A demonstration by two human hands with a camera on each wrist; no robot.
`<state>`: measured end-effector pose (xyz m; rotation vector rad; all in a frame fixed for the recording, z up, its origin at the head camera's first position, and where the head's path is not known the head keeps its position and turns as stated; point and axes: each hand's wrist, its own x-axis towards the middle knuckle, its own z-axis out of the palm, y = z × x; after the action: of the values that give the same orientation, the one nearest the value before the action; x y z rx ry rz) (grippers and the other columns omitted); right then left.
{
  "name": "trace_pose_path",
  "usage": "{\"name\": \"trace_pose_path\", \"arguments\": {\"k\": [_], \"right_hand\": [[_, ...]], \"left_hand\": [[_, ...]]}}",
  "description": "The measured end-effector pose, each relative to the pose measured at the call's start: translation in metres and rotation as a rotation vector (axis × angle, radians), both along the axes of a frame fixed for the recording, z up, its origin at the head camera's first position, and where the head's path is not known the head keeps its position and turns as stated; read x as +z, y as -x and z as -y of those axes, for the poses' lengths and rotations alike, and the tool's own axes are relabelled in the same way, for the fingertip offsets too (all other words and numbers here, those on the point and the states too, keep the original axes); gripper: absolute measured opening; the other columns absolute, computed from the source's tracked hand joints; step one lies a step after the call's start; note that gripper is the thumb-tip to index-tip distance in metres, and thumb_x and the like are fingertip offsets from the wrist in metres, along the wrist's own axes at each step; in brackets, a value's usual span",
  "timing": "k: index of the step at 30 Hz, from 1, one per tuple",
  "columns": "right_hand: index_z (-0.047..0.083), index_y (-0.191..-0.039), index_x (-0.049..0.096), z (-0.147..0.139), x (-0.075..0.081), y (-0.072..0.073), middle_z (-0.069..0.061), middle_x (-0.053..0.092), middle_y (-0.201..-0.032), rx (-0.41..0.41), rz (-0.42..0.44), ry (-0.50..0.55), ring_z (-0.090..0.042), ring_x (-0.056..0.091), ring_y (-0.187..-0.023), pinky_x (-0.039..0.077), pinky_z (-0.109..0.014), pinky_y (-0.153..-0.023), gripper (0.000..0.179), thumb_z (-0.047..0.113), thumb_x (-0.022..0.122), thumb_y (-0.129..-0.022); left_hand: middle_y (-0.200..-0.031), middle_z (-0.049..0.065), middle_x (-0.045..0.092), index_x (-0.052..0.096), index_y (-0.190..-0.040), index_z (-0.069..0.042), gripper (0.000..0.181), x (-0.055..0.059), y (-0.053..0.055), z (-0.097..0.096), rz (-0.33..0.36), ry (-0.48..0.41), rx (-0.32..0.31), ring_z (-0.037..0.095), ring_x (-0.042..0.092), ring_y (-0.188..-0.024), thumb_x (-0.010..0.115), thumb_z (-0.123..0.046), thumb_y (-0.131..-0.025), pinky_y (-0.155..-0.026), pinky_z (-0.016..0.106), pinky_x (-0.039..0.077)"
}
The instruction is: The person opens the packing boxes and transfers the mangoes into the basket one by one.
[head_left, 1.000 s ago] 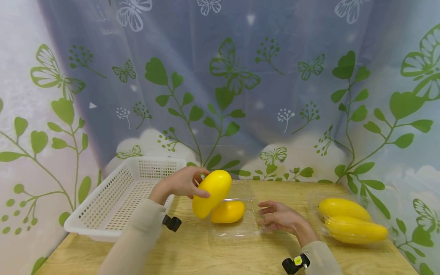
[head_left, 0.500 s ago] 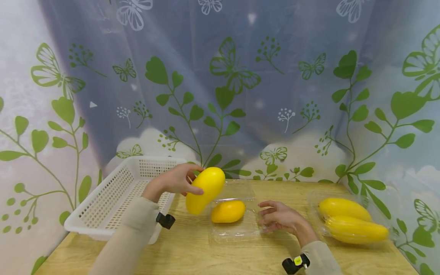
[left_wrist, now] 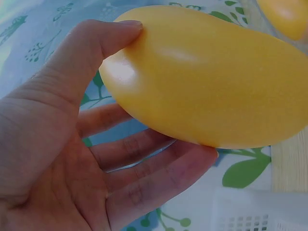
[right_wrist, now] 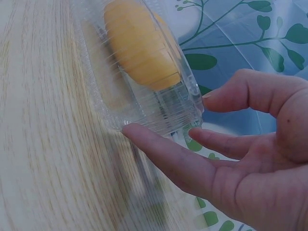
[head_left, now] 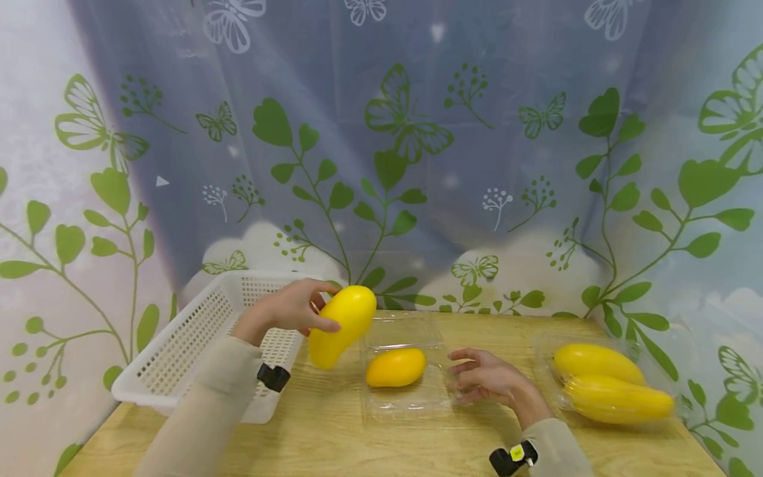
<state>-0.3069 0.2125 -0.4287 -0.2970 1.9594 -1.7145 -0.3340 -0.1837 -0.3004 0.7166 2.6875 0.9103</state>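
In the head view my left hand [head_left: 296, 309] grips a yellow mango [head_left: 344, 326] in the air, between the basket and a clear plastic box. Its thumb lies along one side of the fruit and the fingers support the other, as the mango [left_wrist: 207, 79] fills much of the left wrist view. A second mango [head_left: 396, 368] lies in the open clear plastic box [head_left: 411, 405]. Beside that box's right end is my right hand [head_left: 490, 379], with fingers spread loosely. In the right wrist view its fingertips [right_wrist: 132, 129] are right at the rim of the box [right_wrist: 163, 113].
A white perforated basket [head_left: 149, 401] stands at the left of the wooden table [head_left: 334, 444]. On the right, another clear plastic box [head_left: 545, 344] holds two yellow mangoes [head_left: 616, 397]. A patterned curtain [head_left: 477, 165] hangs behind the table.
My left hand has carried its mango leftward and slightly up, away from the mango in the box and toward the basket. The right hand and the box have stayed in place.
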Motion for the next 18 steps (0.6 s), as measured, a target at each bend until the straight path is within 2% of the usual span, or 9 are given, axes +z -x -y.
{"name": "trace_pose_path", "arguments": {"k": [11,18], "right_hand": [[-0.012,-0.156,0.019,-0.001,-0.001,0.001,-0.038,0.036,-0.146,0.008,0.012,0.012,-0.03,0.068,-0.112,0.063,-0.045,-0.089,0.074,-0.005,0.057,-0.092],[-0.011,-0.157,0.018,-0.003,-0.004,0.004,-0.039,0.032,-0.15,0.014,0.026,0.031,-0.032,0.066,-0.113,0.062,-0.048,-0.091,0.076,-0.004,0.058,-0.092]], "left_hand": [[-0.118,0.023,0.07,0.048,-0.15,-0.003,0.078,0.007,0.005,0.012,-0.016,0.04,0.033,0.023,0.072,-0.09,0.084,-0.032,-0.087,-0.07,0.038,0.065],[-0.12,0.025,0.068,0.047,-0.15,-0.002,0.078,0.015,0.005,0.02,-0.01,0.061,0.059,0.023,0.072,-0.091,0.082,-0.033,-0.088,-0.071,0.039,0.065]]}}
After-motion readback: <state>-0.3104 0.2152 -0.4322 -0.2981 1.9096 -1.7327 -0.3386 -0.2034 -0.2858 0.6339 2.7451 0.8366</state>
